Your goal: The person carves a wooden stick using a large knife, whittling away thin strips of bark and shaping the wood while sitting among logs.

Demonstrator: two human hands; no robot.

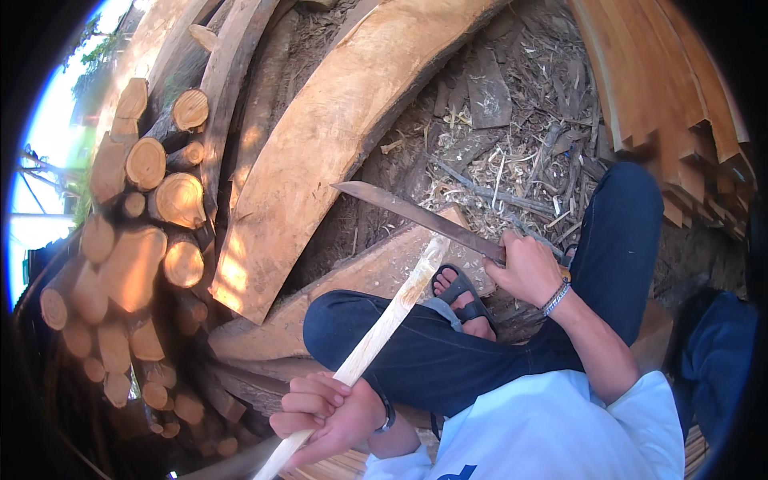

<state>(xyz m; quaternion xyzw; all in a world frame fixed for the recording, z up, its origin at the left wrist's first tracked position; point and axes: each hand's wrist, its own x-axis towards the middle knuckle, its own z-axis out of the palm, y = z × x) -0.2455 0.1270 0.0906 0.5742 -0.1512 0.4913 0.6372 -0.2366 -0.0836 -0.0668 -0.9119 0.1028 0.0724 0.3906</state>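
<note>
My left hand point(332, 412) is wrapped round the lower part of a pale, peeled wooden stick point(376, 336). The stick slants up and to the right across my bent knee, and its upper end has a rough, darker patch. In my right hand point(524, 268) is the handle of a machete point(424, 214); the handle itself is mostly hidden by my fingers. Its long, brownish blade points to the upper left and passes just beyond the stick's upper end. Whether blade and stick touch, I cannot tell.
A broad, curved slab of wood point(336, 136) lies ahead, with a smaller plank point(272, 332) nearer me. Cut logs point(178, 200) are stacked at the left. Sawn boards point(648, 64) stand at the upper right. Wood shavings point(504, 172) litter the ground beyond my sandalled foot point(464, 300).
</note>
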